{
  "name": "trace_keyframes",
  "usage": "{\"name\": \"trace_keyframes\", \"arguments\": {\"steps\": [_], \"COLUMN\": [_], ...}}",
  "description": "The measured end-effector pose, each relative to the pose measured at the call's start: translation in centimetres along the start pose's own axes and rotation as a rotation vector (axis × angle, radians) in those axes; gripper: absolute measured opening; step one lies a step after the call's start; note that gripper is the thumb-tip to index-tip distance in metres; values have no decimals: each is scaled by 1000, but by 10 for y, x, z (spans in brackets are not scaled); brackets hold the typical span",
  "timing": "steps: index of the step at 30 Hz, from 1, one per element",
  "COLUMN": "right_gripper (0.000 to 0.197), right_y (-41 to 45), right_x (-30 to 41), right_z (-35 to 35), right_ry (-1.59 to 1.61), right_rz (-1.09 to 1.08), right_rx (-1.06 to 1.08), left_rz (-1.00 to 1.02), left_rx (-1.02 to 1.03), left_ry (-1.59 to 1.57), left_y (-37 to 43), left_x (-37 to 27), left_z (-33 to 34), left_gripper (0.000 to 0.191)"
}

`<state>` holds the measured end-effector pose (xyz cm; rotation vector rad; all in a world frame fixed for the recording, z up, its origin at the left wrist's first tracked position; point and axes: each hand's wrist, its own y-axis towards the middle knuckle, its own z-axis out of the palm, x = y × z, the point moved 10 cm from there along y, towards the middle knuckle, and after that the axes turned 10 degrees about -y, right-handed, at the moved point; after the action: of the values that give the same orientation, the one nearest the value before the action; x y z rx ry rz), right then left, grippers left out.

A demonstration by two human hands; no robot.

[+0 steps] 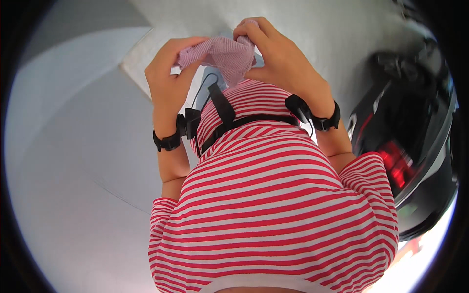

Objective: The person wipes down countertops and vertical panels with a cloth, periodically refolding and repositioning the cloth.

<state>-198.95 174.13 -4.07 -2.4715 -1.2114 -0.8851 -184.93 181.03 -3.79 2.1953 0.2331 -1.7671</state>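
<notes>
A pink, finely ribbed cloth (229,53) is held up in front of my waist, bunched and folded between both hands. At its left end, my left hand (169,69) pinches it between thumb and fingers. My right hand (274,55) grips the other end with curled fingers, and a bit of cloth shows above the knuckles. The middle of the cloth sags and a corner hangs down towards my striped shirt. What the cloth's inner folds hold, if anything, is hidden.
On my right stands a black motor scooter (403,110) with a red tail light (395,164). A pale wall (84,146) rises close on my left, above a grey floor (315,33). Black straps with small devices (192,122) circle both wrists, with thin cables.
</notes>
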Motion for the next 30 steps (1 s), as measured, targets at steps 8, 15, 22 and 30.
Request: {"name": "trace_keyframes", "arguments": {"steps": [8,15,22,30], "right_gripper": [32,28,28,17], "right_y": [-113,-187,-227,-346], "right_x": [95,200,285,277], "right_z": [-11,7,60,22], "right_ry": [-242,-283,-361,-176], "right_rz": [543,881,1182,1321], "right_rx": [-260,-581,-785,-953], "left_rz": [262,389,591,659], "left_rx": [725,1102,1520,1826], "left_ry": [-205,-382,-371,-172], "left_y": [-26,-80,-147,-217], "left_x": [-67,-119,-133,-188], "left_z": [2,12,3,114], "left_gripper": [29,32,37,26]}}
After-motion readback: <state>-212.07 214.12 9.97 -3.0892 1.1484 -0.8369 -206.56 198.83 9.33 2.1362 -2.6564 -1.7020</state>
